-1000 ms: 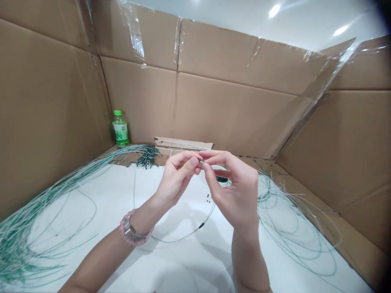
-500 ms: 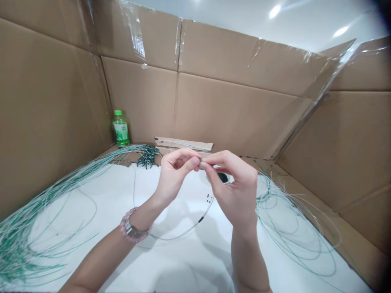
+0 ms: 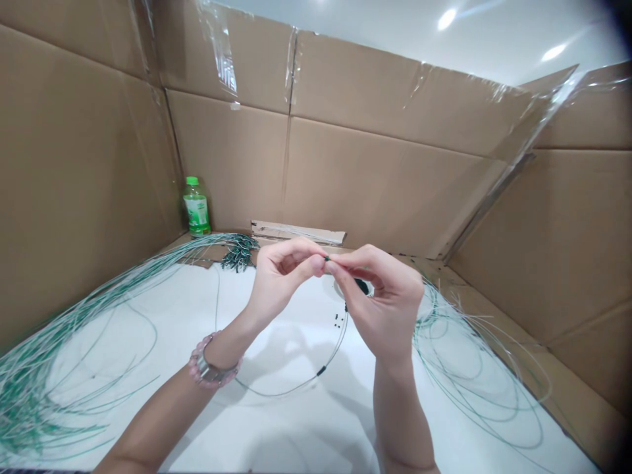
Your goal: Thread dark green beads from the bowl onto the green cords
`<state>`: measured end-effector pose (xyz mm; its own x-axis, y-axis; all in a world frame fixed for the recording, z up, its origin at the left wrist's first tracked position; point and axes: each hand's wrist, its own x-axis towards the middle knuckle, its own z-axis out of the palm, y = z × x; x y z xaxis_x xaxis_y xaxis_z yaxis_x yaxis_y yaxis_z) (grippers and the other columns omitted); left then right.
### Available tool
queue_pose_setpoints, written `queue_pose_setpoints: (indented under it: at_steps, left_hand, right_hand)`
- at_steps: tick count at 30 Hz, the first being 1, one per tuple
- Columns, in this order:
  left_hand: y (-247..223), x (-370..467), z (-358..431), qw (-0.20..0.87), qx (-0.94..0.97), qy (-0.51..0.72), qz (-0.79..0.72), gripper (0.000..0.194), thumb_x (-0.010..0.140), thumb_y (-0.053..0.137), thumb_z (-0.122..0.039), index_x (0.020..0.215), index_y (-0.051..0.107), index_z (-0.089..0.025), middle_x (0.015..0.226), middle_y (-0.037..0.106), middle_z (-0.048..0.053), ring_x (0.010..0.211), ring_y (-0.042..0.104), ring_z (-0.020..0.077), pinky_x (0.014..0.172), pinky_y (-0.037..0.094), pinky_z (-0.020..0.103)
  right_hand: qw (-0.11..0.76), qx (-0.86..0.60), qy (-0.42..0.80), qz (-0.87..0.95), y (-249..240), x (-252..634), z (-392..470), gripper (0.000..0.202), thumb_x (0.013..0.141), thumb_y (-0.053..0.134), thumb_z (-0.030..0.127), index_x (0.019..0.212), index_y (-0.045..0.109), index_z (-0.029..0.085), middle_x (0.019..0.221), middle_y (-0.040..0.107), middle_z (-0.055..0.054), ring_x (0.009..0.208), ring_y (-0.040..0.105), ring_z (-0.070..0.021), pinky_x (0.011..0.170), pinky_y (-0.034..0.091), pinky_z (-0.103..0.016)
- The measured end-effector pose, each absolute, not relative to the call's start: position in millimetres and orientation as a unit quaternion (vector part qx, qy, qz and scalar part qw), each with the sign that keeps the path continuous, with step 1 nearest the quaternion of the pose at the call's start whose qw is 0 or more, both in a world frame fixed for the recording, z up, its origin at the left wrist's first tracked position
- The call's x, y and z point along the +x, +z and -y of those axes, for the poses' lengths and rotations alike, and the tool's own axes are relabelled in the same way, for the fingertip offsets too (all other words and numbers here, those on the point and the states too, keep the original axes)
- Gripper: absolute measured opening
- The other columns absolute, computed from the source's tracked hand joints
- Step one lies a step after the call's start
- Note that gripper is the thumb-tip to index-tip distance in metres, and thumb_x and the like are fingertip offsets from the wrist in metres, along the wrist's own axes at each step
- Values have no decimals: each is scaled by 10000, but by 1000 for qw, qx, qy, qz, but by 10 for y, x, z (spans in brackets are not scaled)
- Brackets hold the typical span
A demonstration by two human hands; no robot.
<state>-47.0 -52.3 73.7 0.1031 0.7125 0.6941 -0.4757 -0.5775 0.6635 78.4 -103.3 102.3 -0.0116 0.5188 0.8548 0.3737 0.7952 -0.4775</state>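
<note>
My left hand (image 3: 284, 276) and my right hand (image 3: 388, 296) meet fingertip to fingertip above the white table. Between their pinched thumbs and forefingers is a tiny dark green piece (image 3: 326, 259), too small and covered to name. Below them a thin wire (image 3: 276, 395) curves across the table from near my left wrist up toward my right hand, with a black sleeve (image 3: 321, 370) on it. A round dish (image 3: 340, 289) of dark bits is partly hidden behind my right hand. Several tiny black pieces (image 3: 338, 320) lie loose in front of it.
A large bundle of green and white wires (image 3: 74, 336) spreads along the left side, its dark ends (image 3: 239, 253) bunched at the back. More wires (image 3: 474, 368) lie coiled on the right. A green bottle (image 3: 197, 207) stands in the back left corner. Cardboard walls (image 3: 375, 184) enclose the table (image 3: 197, 428).
My hands stay pinched together at nearly the same spot. My right hand has shifted slightly right, turning a little, and my left wrist slightly left. The wire's black sleeve moved slightly down and left.
</note>
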Motion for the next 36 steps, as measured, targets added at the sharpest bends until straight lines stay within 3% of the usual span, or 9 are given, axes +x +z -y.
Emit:
queue_pose_setpoints:
  at_steps: [14, 36]
  left_hand:
    - [811, -518, 585, 367, 616, 678, -160, 64, 759, 656, -224, 722, 667, -174, 687, 609, 8, 565, 545, 77, 536, 464, 180]
    - [834, -522, 619, 326, 639, 676, -169, 54, 763, 648, -200, 719, 655, -168, 696, 604, 16, 601, 552, 88, 539, 457, 188]
  right_hand:
    - [596, -353, -82, 717, 1060, 812, 1073, 142, 767, 574, 83, 768, 636, 211, 725, 622, 2, 672, 565, -126, 605, 516, -280]
    - [592, -351, -82, 720, 1049, 801, 1063, 137, 763, 580, 85, 749, 643, 205, 721, 630, -8, 664, 566, -132, 601, 518, -283]
